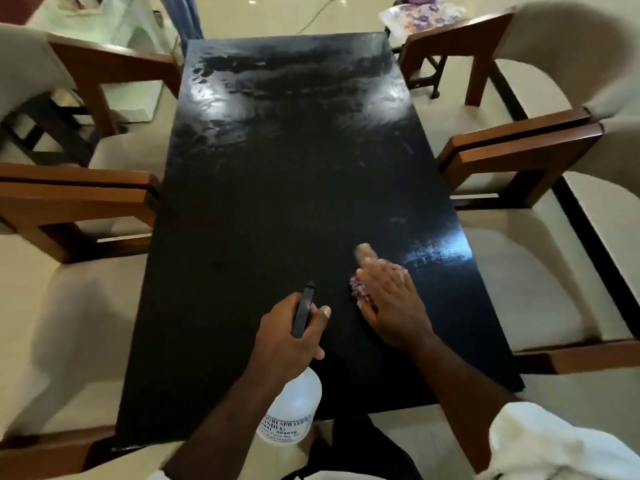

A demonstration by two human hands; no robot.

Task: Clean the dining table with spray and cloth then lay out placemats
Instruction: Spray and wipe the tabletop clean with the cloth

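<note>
A long black dining table (277, 188) runs away from me, with wet streaks shining at its far end and near its right edge. My left hand (287, 334) grips the black trigger head of a white spray bottle (294, 407), held over the table's near edge with the nozzle pointing forward. My right hand (391, 303) presses flat, fingers straight, on a purple cloth (360, 289) lying on the near right part of the table. Most of the cloth is hidden under the hand.
Wooden armchairs with cream cushions line both sides: two on the left (79, 202) and two on the right (519, 161). Beyond the far right corner sits a patterned purple item (422, 13) on the pale floor.
</note>
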